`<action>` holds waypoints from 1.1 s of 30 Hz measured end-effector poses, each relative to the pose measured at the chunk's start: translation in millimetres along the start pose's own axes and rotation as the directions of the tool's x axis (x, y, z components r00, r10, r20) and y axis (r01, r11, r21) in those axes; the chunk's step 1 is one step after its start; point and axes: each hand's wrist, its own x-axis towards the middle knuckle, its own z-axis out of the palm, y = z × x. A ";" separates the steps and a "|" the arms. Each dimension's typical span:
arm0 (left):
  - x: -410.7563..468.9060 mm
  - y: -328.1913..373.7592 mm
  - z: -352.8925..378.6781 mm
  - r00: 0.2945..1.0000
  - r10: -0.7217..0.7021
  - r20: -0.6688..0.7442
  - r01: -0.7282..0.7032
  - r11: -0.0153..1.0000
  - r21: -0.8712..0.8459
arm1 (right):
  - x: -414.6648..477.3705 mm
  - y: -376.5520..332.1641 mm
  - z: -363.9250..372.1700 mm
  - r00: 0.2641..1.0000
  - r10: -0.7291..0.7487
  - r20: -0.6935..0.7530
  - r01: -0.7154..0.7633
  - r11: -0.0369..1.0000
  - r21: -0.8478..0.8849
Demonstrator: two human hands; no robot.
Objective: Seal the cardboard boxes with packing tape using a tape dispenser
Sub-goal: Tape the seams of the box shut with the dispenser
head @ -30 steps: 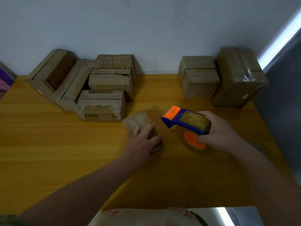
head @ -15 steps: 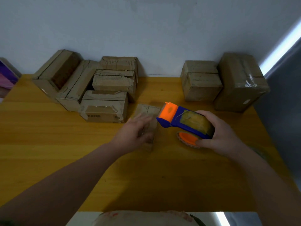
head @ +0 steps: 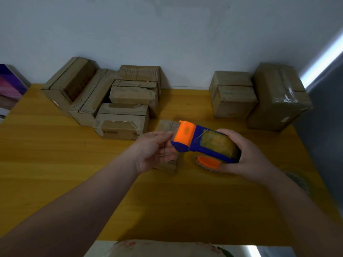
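Tape dispenser, blue with orange nose, roll loaded: held above the yellow table by the right hand, fingers wrapped round the roll end. Left hand: fingertips at the orange nose, loosely bent; whether they pinch the tape end cannot be told. Small cardboard box: on the table beneath the left hand, near the stacked cartons by the wall.

A dim, bluish scene is shown. Light is given by a blown-out white strip at the upper right edge. Glare is seen on the rightmost box. Soft shadows are cast on the yellow table. Edges are bent by the wide lens; detail is softened.
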 end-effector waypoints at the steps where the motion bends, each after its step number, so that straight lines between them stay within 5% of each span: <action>1: 0.4 -0.8 -0.3 1.000 -0.008 -0.013 0.008 1.000 0.004 | 0.1 1.1 -0.2 1.000 -0.004 0.002 0.004 1.000 0.000; 7: 1.7 -3.6 0.3 0.991 0.049 -0.123 -0.040 0.996 0.075 | 1.6 2.5 -0.7 0.999 -0.019 0.029 0.021 0.997 -0.069; 11: 2.6 -12.3 -8.4 0.955 0.114 -0.274 -0.041 0.965 0.259 | 1.5 -14.0 0.0 0.992 -0.046 0.120 0.067 0.982 -0.179; 18: -2.0 -20.1 -57.0 0.871 0.210 -0.444 -0.056 0.941 0.335 | -10.3 -9.9 -13.4 0.980 -0.053 0.190 0.114 0.939 -0.325; 33: 13.2 -57.4 -73.6 0.735 0.374 -0.565 -0.009 0.839 0.544 | 3.7 15.9 6.0 0.967 -0.026 0.255 0.147 0.870 -0.470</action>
